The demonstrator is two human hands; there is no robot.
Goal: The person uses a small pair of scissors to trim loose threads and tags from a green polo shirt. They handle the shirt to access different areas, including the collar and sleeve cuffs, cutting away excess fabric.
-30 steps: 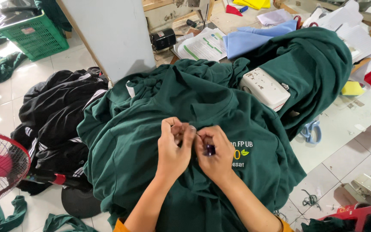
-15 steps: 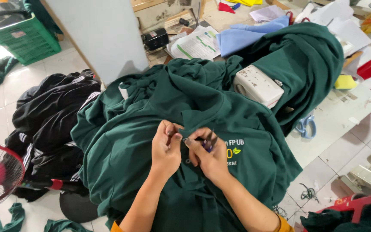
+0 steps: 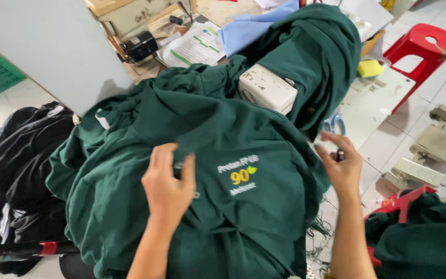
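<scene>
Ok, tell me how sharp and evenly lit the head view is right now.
Head view: soft daylight, no hard shadows; the dark green cotton garment is fairly sharp; the right hand at its edge is slightly motion-blurred, the left hand less so; the white tiled floor looks bright, nearly washed out.

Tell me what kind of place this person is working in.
Most likely a small garment sewing workshop. A white sewing machine sits half buried under dark green garments, blue-handled scissors lie on the machine table, and black clothes are piled on the floor.
</scene>
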